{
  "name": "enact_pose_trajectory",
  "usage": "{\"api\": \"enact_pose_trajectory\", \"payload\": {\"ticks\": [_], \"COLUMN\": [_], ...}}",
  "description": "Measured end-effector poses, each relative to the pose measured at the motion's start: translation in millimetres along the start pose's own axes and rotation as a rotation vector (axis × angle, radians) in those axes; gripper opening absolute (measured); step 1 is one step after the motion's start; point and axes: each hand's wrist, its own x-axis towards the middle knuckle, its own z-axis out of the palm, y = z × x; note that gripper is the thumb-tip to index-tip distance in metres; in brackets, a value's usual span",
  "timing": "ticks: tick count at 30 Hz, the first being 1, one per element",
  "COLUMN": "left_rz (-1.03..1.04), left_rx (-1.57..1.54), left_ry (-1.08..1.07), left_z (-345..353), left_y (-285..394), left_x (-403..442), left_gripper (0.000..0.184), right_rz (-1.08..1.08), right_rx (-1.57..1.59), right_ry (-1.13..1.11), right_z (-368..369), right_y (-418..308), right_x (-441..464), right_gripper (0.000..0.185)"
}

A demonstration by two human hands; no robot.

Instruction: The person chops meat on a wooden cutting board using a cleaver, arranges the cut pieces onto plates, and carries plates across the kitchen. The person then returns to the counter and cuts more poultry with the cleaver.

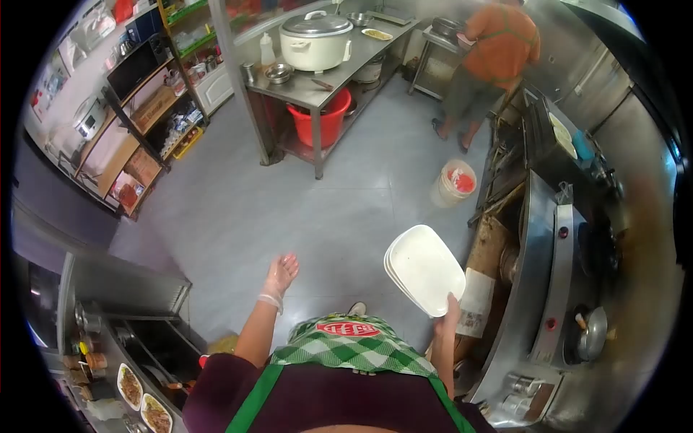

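Observation:
My right hand (449, 310) grips the lower right edge of a few stacked white plates (426, 270), which are held out over the floor in front of me. The top plate is bare. My left hand (281, 273) is out to the left over the floor, fingers apart, holding nothing, with a clear glove or cuff at its wrist. A green checked apron (354, 339) covers my front.
A steel table (310, 94) with a large cooker (316, 42) stands ahead. Another person (498, 43) works at the back right. A bucket (453, 184) is on the floor near the stoves (552, 289). Two filled plates (130, 386) lie at lower left.

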Motion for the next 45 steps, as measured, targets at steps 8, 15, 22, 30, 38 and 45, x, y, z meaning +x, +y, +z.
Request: {"api": "enact_pose_trajectory", "payload": {"ticks": [8, 15, 22, 30, 38, 45], "left_rz": [-0.023, -0.530, 0.202, 0.433, 0.592, 0.568], "left_rx": [-0.122, -1.556, -0.479, -0.184, -0.749, -0.974], "left_ry": [0.048, -0.261, 0.253, 0.307, 0.734, 0.924], "left_z": [67, -14, 99, 248, 298, 442], "left_y": [-4, 34, 126, 274, 192, 129], "left_x": [68, 208, 288, 325, 386, 420], "left_gripper": [0.031, 0.032, 0.035, 0.033, 0.065, 0.061], "right_rz": [-0.020, -0.066, -0.127, -0.100, -0.014, 0.129], "right_rx": [-0.043, -0.085, -0.075, -0.086, -0.365, -0.524], "right_ry": [0.033, -0.097, -0.156, -0.171, -0.420, -0.790], "right_z": [80, 220, 412, 598, 843, 1042], "right_y": [-66, -59, -81, -90, -73, 7], "right_x": [145, 339, 509, 708, 952, 1109], "right_gripper": [0.042, 0.039, 0.044, 0.031, 0.035, 0.048]}}
